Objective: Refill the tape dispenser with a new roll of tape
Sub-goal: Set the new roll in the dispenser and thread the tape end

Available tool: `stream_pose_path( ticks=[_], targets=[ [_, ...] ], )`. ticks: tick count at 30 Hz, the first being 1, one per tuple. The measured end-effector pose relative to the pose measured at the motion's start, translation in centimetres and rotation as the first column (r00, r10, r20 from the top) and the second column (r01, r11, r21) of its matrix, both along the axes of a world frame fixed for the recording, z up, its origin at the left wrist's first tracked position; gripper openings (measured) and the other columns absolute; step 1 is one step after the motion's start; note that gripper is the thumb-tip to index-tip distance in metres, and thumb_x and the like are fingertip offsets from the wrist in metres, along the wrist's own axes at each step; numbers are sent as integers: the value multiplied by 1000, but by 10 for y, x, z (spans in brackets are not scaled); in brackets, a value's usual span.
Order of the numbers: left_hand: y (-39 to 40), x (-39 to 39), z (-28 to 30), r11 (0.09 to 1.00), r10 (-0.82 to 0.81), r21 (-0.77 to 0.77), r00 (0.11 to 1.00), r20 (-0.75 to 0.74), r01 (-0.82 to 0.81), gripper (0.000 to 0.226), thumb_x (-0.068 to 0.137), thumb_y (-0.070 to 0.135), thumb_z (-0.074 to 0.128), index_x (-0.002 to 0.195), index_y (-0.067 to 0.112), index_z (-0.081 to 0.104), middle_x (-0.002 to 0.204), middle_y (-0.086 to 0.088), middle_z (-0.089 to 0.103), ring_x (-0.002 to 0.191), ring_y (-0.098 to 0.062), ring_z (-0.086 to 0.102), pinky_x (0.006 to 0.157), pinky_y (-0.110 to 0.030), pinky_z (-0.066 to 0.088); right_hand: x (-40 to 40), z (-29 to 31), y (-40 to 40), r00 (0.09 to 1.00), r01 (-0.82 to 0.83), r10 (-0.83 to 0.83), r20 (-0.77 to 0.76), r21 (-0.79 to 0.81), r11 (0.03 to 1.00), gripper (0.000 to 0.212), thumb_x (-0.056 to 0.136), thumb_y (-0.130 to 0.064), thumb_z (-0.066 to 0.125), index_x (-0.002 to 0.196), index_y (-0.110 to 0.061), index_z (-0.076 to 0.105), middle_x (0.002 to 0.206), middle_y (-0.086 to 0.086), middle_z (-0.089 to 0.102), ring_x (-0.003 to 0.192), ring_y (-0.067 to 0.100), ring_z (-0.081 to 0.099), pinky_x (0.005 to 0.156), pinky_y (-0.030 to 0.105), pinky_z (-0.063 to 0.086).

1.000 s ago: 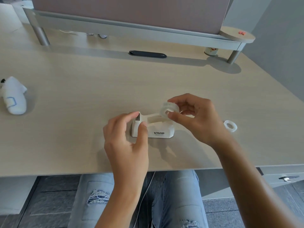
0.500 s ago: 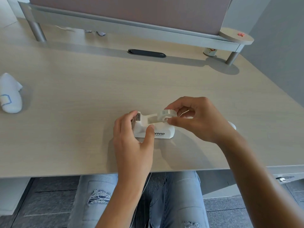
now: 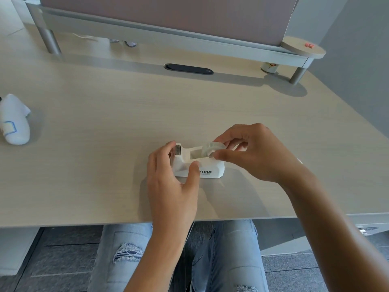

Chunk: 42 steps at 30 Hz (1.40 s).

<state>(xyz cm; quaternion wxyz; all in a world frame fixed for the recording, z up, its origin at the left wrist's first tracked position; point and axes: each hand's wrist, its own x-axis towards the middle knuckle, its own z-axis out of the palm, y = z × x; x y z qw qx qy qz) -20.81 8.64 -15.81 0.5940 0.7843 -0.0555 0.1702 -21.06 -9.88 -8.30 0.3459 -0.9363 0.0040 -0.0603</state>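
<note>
A person in ripped pale-blue jeans (image 3: 126, 249) sits at a light woodgrain desk (image 3: 105, 123). The left hand (image 3: 170, 186) clamps the smooth white plastic dispenser (image 3: 212, 168) at its cutter end, thumb on the near side. Just right of that grip, the right hand (image 3: 254, 157) pinches a clear, glossy tape roll (image 3: 213, 148) over the dispenser's open cradle. Farther left lies a rounded white object (image 3: 14, 121).

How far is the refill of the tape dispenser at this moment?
Done: the dispenser stands on the desk, its slot open. In hand: the left hand steadies its cutter end, and the right hand holds the tape roll over the rear cradle. Left: seat the roll and draw the tape to the cutter.
</note>
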Motion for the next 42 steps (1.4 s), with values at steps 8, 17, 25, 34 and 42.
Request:
stream_pose_path(
  ticks=[8, 17, 25, 34, 42],
  targets=[
    [1, 1, -2, 1000, 4, 21, 1000, 8, -4, 47, 84, 14, 79, 127, 16, 60, 120, 2, 63, 105, -14, 62, 88, -21, 49, 2, 4, 9, 999, -30, 33, 17, -159, 987, 16, 86, -27, 82, 102, -25, 83, 92, -10, 77, 82, 7, 72, 75, 20, 58],
    [-1, 1, -1, 999, 6, 54, 1000, 10, -6, 46, 84, 16, 79, 126, 16, 60, 118, 3, 62, 104, -14, 62, 83, -8, 42, -1, 7, 15, 996, -50, 70, 55, -305, 951, 18, 89, -40, 73, 105, -33, 77, 92, -17, 74, 83, 4, 70, 80, 38, 60],
    [0, 1, -1, 999, 9, 50, 1000, 0, -9, 52, 82, 14, 81, 130, 15, 59, 122, 3, 61, 109, -17, 63, 91, -24, 49, 3, 12, 15, 998, -44, 58, 28, -357, 933, 9, 88, -36, 77, 97, -34, 79, 91, -18, 71, 83, 1, 66, 79, 32, 58],
    [0, 2, -1, 1000, 11, -6, 999, -34, -12, 54, 81, 13, 83, 130, 17, 59, 121, 5, 62, 109, -14, 63, 94, -38, 55, 10, 18, 20, 999, -40, 23, -49, -374, 926, 9, 88, -27, 78, 95, -30, 82, 87, -14, 74, 81, -1, 65, 70, 10, 47],
    [2, 3, 1, 999, -4, -48, 999, -50, 1, 58, 81, 12, 83, 133, 20, 58, 121, 6, 63, 108, -12, 66, 95, -38, 56, 10, 17, 29, 999, -41, 30, -33, -399, 916, 9, 91, -30, 76, 99, -31, 81, 86, -16, 74, 79, -2, 66, 75, 18, 55]
  ],
)
